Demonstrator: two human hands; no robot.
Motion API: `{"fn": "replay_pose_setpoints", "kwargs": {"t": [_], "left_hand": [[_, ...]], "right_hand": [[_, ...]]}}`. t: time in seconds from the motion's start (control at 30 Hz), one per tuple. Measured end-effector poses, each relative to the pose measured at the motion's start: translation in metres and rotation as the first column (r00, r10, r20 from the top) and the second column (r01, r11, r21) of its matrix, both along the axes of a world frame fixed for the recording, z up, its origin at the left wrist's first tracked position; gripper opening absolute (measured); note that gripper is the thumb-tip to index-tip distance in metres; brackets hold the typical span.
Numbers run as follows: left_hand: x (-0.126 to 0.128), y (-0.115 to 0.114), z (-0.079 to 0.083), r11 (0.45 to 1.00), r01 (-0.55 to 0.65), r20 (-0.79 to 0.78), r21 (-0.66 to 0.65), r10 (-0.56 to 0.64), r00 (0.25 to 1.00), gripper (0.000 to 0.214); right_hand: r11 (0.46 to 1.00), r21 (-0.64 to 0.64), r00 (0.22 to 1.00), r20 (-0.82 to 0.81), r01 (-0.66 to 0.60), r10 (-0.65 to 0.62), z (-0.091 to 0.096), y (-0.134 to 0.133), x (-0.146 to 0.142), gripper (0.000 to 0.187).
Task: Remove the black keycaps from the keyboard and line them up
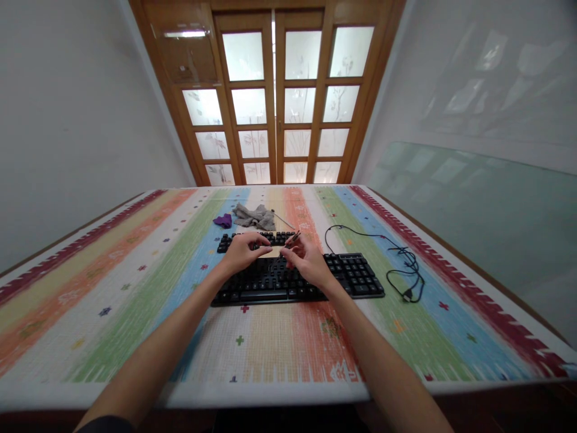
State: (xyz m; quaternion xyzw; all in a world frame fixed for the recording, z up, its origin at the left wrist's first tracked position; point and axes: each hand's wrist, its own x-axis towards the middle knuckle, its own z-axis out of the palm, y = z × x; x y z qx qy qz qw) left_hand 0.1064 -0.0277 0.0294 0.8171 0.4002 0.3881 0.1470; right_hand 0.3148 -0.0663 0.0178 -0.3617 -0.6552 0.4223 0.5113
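Note:
A black keyboard lies in front of me, and part of its upper middle looks stripped of keycaps. Behind it, several loose black keycaps are laid out in rows on the cloth. My left hand hovers over the keyboard's left part, thumb and index finger slightly apart with nothing visible between them. Over the middle, my right hand is closed on a thin dark tool, whose kind I cannot make out. The fingertips of both hands face each other, a small gap apart.
A grey cloth and a small purple cloth lie beyond the keycaps, near a thin stick. A black USB cable is looped right of the keyboard. A striped tablecloth covers the table.

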Motion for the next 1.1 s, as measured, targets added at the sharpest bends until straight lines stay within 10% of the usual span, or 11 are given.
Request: {"fn": "replay_pose_setpoints", "kwargs": {"t": [0.43,1.1], "left_hand": [[0.006,0.041,-0.022,0.995,0.097,-0.467,-0.002,-0.087,0.88,0.006],[-0.008,0.049,-0.022,0.993,0.113,-0.476,-0.031,-0.114,0.872,0.009]], "right_hand": [[0.999,0.027,0.998,0.045,0.031,-0.033,0.001,-0.002,-0.003,0.034],[0.999,0.039,0.997,0.066,0.039,-0.041,0.001,-0.004,-0.002,0.033]]}}
